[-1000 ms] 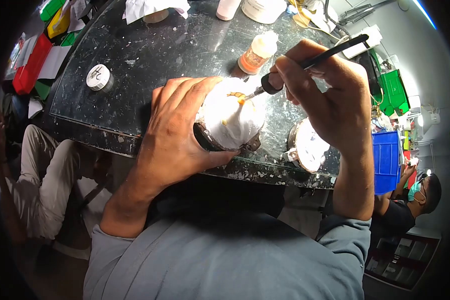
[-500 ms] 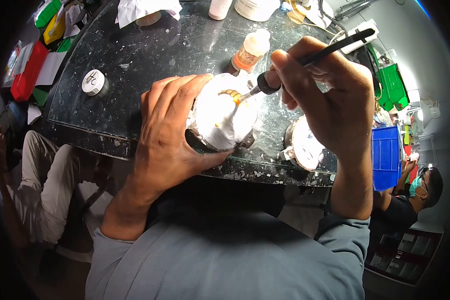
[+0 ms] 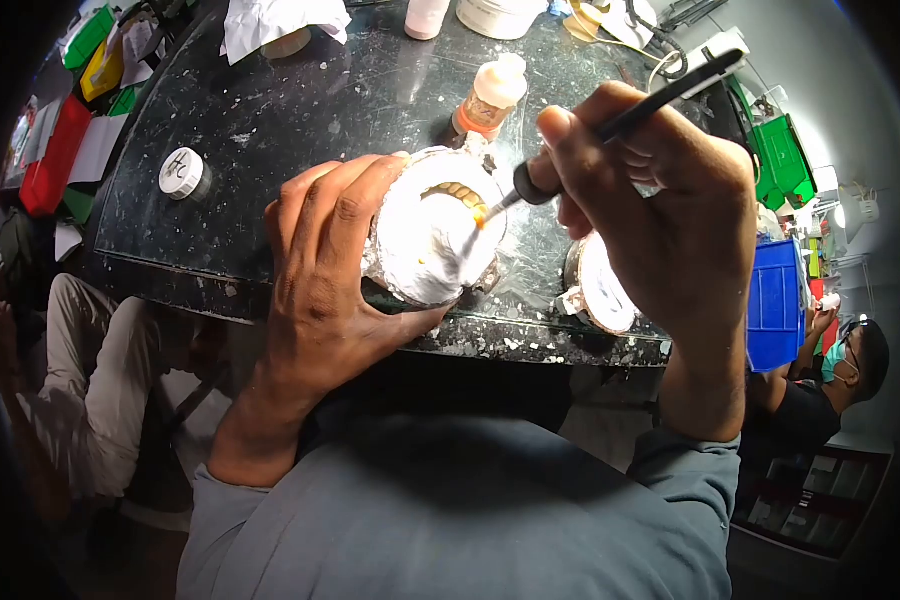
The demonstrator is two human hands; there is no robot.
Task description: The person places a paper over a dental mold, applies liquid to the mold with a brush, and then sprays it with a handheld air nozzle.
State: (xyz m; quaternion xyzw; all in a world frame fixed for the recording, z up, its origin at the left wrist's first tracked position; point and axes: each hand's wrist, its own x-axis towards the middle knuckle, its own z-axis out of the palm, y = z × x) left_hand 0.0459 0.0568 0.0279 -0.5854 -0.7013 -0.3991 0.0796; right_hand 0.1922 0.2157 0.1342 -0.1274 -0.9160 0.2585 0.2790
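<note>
My left hand [image 3: 320, 250] is wrapped round the left side of a round dental flask filled with white plaster [image 3: 425, 245], its thumb along the near edge. A curved row of yellowish teeth [image 3: 455, 190] shows in the plaster, which is brightly lit and partly washed out. Between the thumb and fingers of my right hand [image 3: 670, 200] is a slim black-handled brush [image 3: 685, 85], slanting down to the left. Its pale tip is at the right end of the row of teeth, beside a small orange spot. Glare hides whether the tip touches.
Behind the flask stands a bottle of orange-pink liquid [image 3: 490, 95]. A second plaster-filled flask half [image 3: 605, 285] sits at the right, partly behind my right wrist. A small white-lidded jar [image 3: 182, 173] is at the left. Crumpled white paper [image 3: 280, 25] lies farther back. A masked person [image 3: 840, 375] is at the far right.
The flask in my left hand has turned or tilted slightly, so more of the teeth shows. The brush tip has shifted a little along the right side. The whole view has moved slightly.
</note>
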